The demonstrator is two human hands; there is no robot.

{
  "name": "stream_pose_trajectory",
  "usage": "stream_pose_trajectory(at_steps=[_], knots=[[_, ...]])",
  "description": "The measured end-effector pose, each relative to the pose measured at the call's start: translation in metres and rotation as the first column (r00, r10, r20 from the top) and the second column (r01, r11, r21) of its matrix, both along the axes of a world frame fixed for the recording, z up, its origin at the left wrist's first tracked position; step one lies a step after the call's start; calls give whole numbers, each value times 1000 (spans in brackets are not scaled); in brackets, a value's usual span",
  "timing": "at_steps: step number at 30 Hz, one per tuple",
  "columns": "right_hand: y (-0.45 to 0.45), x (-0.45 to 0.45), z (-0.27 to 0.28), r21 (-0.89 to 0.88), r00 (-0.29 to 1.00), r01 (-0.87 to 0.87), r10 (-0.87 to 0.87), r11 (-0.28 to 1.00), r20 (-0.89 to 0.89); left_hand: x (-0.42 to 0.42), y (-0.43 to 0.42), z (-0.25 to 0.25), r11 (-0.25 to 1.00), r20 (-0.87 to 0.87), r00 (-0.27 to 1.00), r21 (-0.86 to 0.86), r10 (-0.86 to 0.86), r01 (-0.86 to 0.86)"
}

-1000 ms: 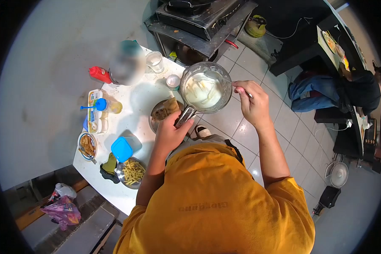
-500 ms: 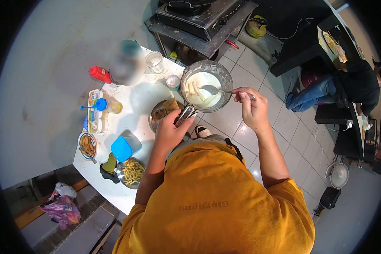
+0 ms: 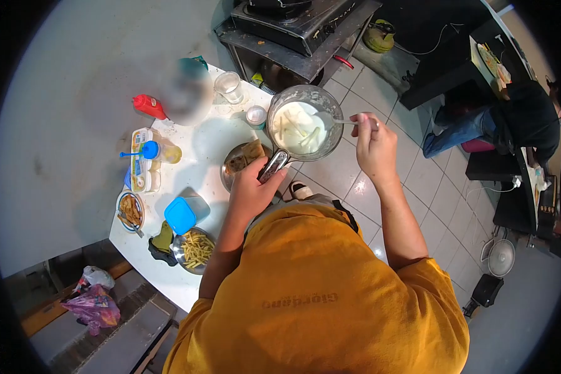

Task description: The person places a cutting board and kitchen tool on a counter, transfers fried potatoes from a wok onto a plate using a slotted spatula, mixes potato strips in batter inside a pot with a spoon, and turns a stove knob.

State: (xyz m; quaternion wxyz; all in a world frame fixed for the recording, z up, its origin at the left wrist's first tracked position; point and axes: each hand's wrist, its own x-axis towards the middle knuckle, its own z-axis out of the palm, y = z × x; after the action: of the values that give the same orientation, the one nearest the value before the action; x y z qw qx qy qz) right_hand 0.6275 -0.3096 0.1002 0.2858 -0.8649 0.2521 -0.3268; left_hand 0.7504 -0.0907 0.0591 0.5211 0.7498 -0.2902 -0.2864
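Note:
My left hand (image 3: 255, 185) is closed around the handle of a saucepan (image 3: 338, 143), holding it over the table's edge. Inside lies a white liquid (image 3: 300, 144) with pale strips in it. A spoon (image 3: 338, 120) is pinched in my right hand (image 3: 375, 143) to the right of the pan, its bowl down in the white liquid. Partly hidden behind my left hand, a metal plate (image 3: 229, 179) holds a folded brown piece of food (image 3: 235, 163). A small jar (image 3: 255, 116) stands just left of the pan.
On the white table (image 3: 168, 290) are a clear cup (image 3: 229, 87), a red squeeze bottle (image 3: 148, 106), an egg carton (image 3: 142, 177), a blue-lidded container (image 3: 181, 215) and a bowl of fries (image 3: 196, 249). A stove (image 3: 302, 31) stands ahead. A person (image 3: 523, 118) works at the right.
The spoon has shifted right and its bowl has sunk into the white liquid near the pan's right side. My right hand has turned slightly. The saucepan has barely moved.

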Motion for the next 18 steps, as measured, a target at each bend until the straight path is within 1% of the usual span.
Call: stream_pose_trajectory(at_steps=[2, 3, 5, 6, 9, 11, 13, 14, 16, 18], knots=[[2, 1, 3, 262, 987, 153, -134, 953, -88, -2, 1, -4, 999, -17, 1000, -29, 20, -20], [4, 3, -3, 261, 987, 154, -136, 953, -88, -1, 1, -4, 1000, -12, 1000, -17, 18, -18], [9, 9, -19, 472, 981, 194, -182, 860, -72, 0, -1, -6, 1000, -6, 1000, -11, 15, -15], [13, 9, -20, 473, 980, 198, -183, 859, -78, -2, 1, -7, 1000, -10, 1000, 1, 9, -9], [17, 16, -20, 629, 973, 214, -218, 747, -72, 2, -4, -6, 1000, 9, 1000, 0, 1, -1], [15, 18, -21, 643, 971, 210, -234, 737, -48, 2, -4, -5, 1000, 20, 1000, 4, -5, 5], [14, 17, -19, 654, 967, 208, -254, 727, -24, 2, -5, -4, 1000, -29, 1000, -24, 3, -4], [15, 15, -16, 632, 962, 215, -272, 745, -7, 1, -4, -3, 1000, -33, 999, -21, 1, -2], [14, 14, -11, 604, 957, 221, -289, 766, 16, 3, -4, -1, 1000, -154, 988, -18, 13, -16], [15, 13, -6, 499, 958, 220, -282, 838, 50, 6, -6, -3, 1000, -135, 991, -18, 17, -19]])
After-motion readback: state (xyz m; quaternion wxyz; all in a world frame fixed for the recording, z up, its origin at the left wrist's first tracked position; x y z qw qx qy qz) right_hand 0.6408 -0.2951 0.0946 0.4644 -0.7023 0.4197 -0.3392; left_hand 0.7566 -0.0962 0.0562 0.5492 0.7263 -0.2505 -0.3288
